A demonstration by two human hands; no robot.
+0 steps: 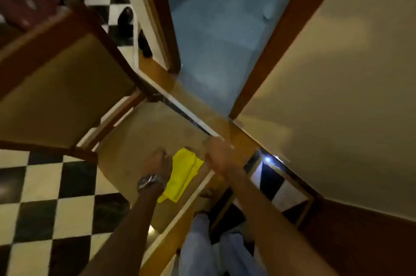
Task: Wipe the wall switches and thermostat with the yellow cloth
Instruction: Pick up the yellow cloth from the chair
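Observation:
The yellow cloth (pixel 183 174) lies crumpled on a beige padded seat (pixel 139 140) with a wooden frame, low in the head view. My left hand (pixel 157 163), with a metal watch on the wrist, hovers at the cloth's left edge, back of the hand up, fingers pointing away, nothing gripped. My right hand (pixel 219 155) is just right of the cloth's top corner and blurred by motion, so its fingers are unclear. No wall switch or thermostat is in view.
A second wooden chair (pixel 58 86) stands at the left on the black-and-white checkered floor (pixel 45 203). Ahead, a brown-framed doorway (pixel 270 50) opens onto a grey tiled floor. A beige wall (pixel 349 95) fills the right. My legs (pixel 216 251) show at the bottom.

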